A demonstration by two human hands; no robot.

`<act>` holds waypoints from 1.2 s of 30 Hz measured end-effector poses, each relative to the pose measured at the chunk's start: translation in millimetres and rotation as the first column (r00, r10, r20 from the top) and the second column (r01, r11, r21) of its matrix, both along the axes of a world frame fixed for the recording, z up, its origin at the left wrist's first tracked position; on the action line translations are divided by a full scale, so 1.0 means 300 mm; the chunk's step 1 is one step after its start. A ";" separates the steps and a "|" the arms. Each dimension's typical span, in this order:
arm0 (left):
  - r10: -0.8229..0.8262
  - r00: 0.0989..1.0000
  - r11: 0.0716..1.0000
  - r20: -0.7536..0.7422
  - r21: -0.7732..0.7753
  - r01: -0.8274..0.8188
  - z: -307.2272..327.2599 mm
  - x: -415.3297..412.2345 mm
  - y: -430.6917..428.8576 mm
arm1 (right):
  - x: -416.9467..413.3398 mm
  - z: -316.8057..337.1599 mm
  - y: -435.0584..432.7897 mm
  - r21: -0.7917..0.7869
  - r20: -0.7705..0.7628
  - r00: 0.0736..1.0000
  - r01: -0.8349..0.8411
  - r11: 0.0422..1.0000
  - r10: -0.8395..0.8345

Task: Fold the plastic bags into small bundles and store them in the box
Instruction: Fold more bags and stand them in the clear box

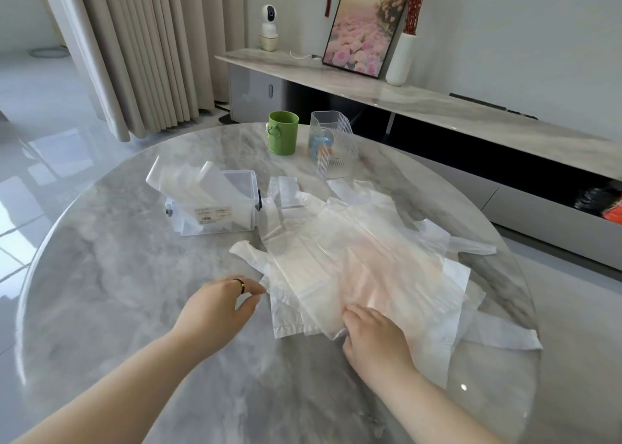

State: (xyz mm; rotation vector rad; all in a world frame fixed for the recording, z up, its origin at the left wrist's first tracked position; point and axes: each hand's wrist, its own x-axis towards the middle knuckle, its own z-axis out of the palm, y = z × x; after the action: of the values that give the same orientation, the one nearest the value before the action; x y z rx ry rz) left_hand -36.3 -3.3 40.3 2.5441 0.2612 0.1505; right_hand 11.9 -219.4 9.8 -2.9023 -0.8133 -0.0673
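Observation:
A loose heap of thin white and pinkish plastic bags point(363, 258) lies spread flat on the right half of the round marble table point(117, 275). My left hand point(222, 304), with a ring on one finger, pinches the left edge of the heap. My right hand point(373, 336) grips the near corner of the top pinkish bag. Behind and to the left stands a clear plastic box point(218, 208) without a lid, with a few folded white bags leaning out of it.
A green mug point(283, 133) and a ribbed clear organiser point(333, 147) stand at the far side of the table. Beyond it runs a long low sideboard point(437, 107) with a picture frame, a white vase and a small camera. Curtains hang at the back left.

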 end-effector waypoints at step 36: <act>-0.562 0.827 0.677 -0.010 0.568 0.467 -0.070 -0.013 -0.094 | -0.178 0.092 -0.158 0.064 -0.169 0.978 -0.112 0.992 0.122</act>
State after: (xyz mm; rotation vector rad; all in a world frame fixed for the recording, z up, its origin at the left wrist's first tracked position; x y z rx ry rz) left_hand -40.1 -31.7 19.4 3.0311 -0.6834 0.2418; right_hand -41.4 -266.7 37.3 -2.7551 -0.9329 0.1684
